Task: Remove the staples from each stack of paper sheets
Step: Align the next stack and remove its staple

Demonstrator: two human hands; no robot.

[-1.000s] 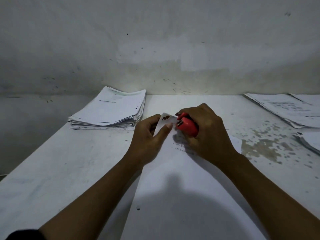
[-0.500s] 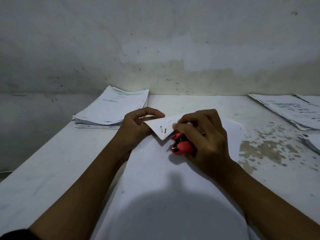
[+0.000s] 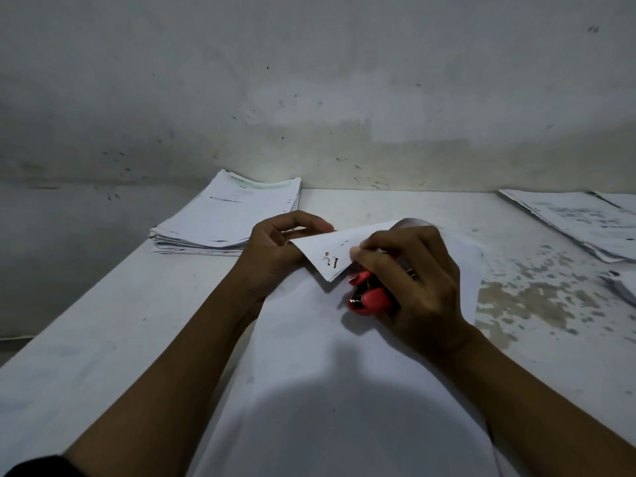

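A white paper stack (image 3: 320,356) lies in front of me on the table, its top left corner (image 3: 327,256) folded over toward me. A dark staple (image 3: 335,262) shows on that folded corner. My left hand (image 3: 275,249) pinches the fold at its left edge. My right hand (image 3: 413,284) grips a red staple remover (image 3: 370,297) in the palm, just below the corner, while its thumb and forefinger touch the corner's right edge.
A thick pile of printed sheets (image 3: 227,215) sits at the back left of the white table (image 3: 86,339). More sheets (image 3: 578,218) lie at the back right, with another pile's edge (image 3: 623,287) at the far right. A stained wall stands behind.
The corner has been folded over toward me and the staple's underside now shows. The red staple remover has come off the corner and dropped lower in my right hand.
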